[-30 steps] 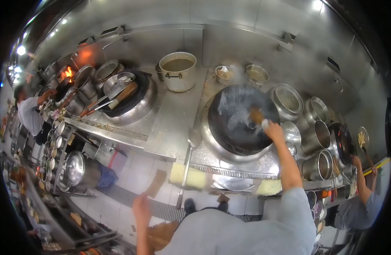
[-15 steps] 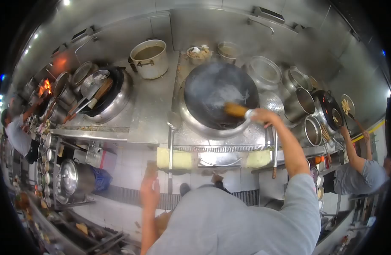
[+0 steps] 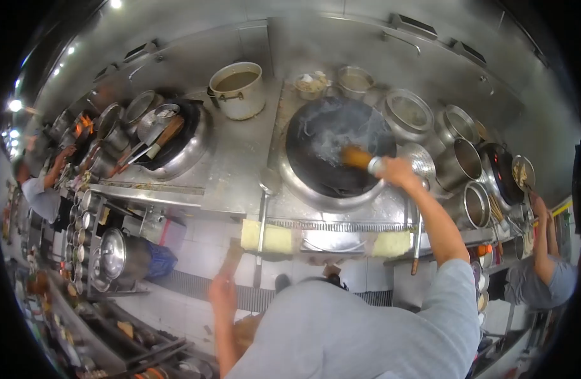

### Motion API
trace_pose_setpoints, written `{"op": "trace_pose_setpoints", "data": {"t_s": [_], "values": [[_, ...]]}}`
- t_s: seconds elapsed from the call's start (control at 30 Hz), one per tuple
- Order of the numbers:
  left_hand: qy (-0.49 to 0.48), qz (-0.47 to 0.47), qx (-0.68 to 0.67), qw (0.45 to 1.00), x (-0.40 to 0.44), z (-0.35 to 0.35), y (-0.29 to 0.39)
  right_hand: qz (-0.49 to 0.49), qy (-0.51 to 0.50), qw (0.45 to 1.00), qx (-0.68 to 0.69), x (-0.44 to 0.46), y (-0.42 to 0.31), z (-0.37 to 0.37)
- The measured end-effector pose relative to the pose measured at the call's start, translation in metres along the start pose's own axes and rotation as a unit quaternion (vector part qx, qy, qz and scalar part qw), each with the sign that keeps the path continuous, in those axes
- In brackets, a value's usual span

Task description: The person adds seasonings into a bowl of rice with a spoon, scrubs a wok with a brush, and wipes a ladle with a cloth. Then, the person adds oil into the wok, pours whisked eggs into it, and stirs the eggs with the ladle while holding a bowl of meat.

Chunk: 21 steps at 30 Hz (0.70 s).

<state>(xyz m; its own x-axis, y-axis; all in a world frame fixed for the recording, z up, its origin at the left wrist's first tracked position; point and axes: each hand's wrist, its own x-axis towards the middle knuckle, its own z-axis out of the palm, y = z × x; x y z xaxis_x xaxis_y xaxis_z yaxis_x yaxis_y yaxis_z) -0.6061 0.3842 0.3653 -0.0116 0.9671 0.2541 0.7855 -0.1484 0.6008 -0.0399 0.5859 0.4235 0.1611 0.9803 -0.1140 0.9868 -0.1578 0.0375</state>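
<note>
Wrapped round the pale handle end of a brown wok brush (image 3: 357,156), my right hand (image 3: 397,172) reaches over the near right rim of the big black wok (image 3: 306,158). The bristle end is down in the wok's right half, amid steam and what looks like whitish liquid. My left hand (image 3: 222,293) hangs at my left side, away from the stove. Its fingers are smeared, so their state is unclear. A brown flat piece (image 3: 233,255) shows just beyond it; whether they touch is hard to say.
A long-handled ladle (image 3: 269,183) lies left of the wok, and folded yellow cloths (image 3: 275,237) lie along the front edge. A large stockpot (image 3: 237,91) stands behind left. Pots and a perforated strainer (image 3: 419,161) crowd the right. Co-workers (image 3: 543,278) stand at both sides.
The brush has moved slightly within the wok, and the whitish swirl has shifted left. My left hand is a little lower. The view has swung slightly left.
</note>
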Motion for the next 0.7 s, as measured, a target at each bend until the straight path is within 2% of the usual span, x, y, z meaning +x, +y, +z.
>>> {"op": "trace_pose_setpoints", "data": {"t_s": [0.07,0.1,0.13,0.2,0.23,0.3,0.37,0.43,0.5,0.53,0.6,0.63,0.67,0.7], "values": [[0.018,0.006,0.019,1.0,0.008,0.005,0.008,-0.086,-0.077,0.985,0.125,0.004,-0.034,-0.004],[0.011,0.018,0.002,1.0,0.011,0.005,0.017,-0.028,-0.153,0.969,0.192,0.027,-0.047,-0.004],[0.0,0.031,-0.015,0.999,0.012,0.004,0.025,0.016,-0.162,0.967,0.197,0.045,-0.054,-0.006],[-0.001,0.032,-0.008,0.999,0.01,0.0,0.038,0.062,0.049,0.986,0.145,0.105,-0.058,0.075],[-0.005,0.033,-0.005,0.999,0.009,-0.001,0.044,0.06,0.048,0.986,0.145,0.115,-0.066,0.088],[-0.005,0.039,0.002,0.999,0.003,0.0,0.038,0.105,0.087,0.963,0.233,0.128,-0.102,0.101],[-0.001,-0.038,-0.032,0.999,-0.011,0.004,0.024,-0.004,0.081,0.976,0.201,0.118,-0.107,0.077],[-0.021,-0.049,-0.022,0.998,-0.018,0.006,0.021,-0.037,0.087,0.977,0.192,0.125,-0.095,0.081],[-0.039,-0.061,-0.014,0.997,-0.02,0.007,0.03,0.196,0.143,0.923,0.299,0.151,-0.088,0.086],[-0.035,-0.063,-0.021,0.997,-0.019,0.007,0.035,0.195,0.144,0.923,0.298,0.156,-0.089,0.094],[-0.024,-0.06,-0.027,0.998,-0.009,0.012,0.039,0.042,0.176,0.965,0.189,0.149,-0.107,0.084],[-0.023,-0.042,-0.037,0.998,-0.006,0.014,0.041,-0.001,0.104,0.983,0.149,0.135,-0.102,0.065],[-0.024,-0.026,-0.045,0.998,-0.004,0.015,0.042,0.0,0.104,0.983,0.149,0.14,-0.093,0.066],[-0.025,-0.027,-0.045,0.998,-0.001,0.013,0.044,0.1,0.124,0.963,0.219,0.148,-0.078,0.068]]}}
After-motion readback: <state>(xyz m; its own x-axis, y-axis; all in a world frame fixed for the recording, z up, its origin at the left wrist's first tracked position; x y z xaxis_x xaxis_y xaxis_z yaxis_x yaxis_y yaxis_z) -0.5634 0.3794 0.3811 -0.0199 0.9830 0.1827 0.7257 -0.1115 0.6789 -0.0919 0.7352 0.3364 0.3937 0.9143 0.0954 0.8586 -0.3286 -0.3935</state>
